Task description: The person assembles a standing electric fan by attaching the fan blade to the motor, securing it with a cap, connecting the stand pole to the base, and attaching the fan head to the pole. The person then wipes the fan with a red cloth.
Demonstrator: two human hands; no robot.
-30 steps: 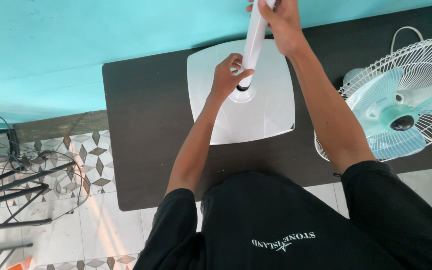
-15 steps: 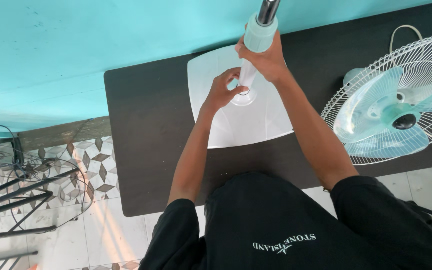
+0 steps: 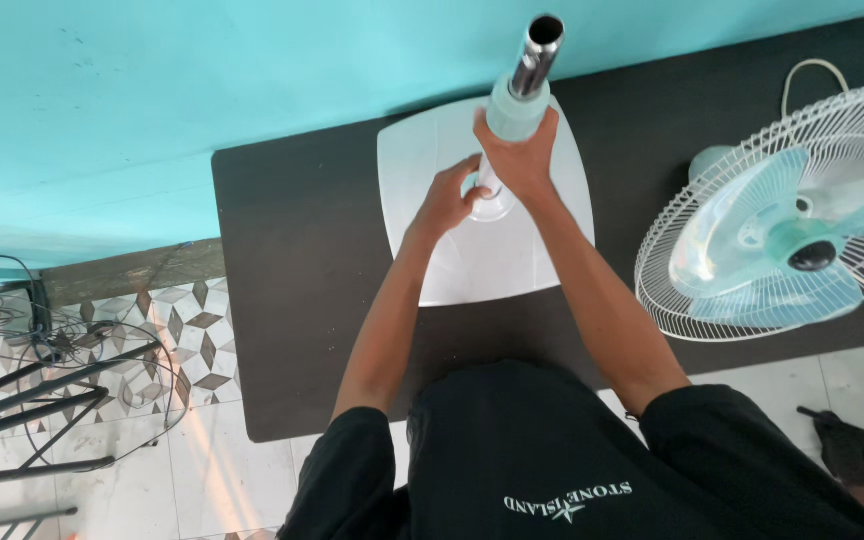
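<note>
Gripping the fan pole [image 3: 515, 95] just below its pale green collar, the right hand [image 3: 520, 160] has slid down from the higher hold it had a second ago, baring the chrome inner tube. The left hand [image 3: 449, 203] pinches the pole's foot at the socket of the white base [image 3: 472, 255]. Pole now looks seated upright on the dark table [image 3: 292, 300]; the fan head [image 3: 782, 230] lies to the right.

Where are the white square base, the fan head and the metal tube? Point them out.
white square base [image 3: 497, 265], head view, bare front part.
fan head [image 3: 787, 215], head view, wire guard.
metal tube [image 3: 534, 55], head view, shiny upper section.
</note>
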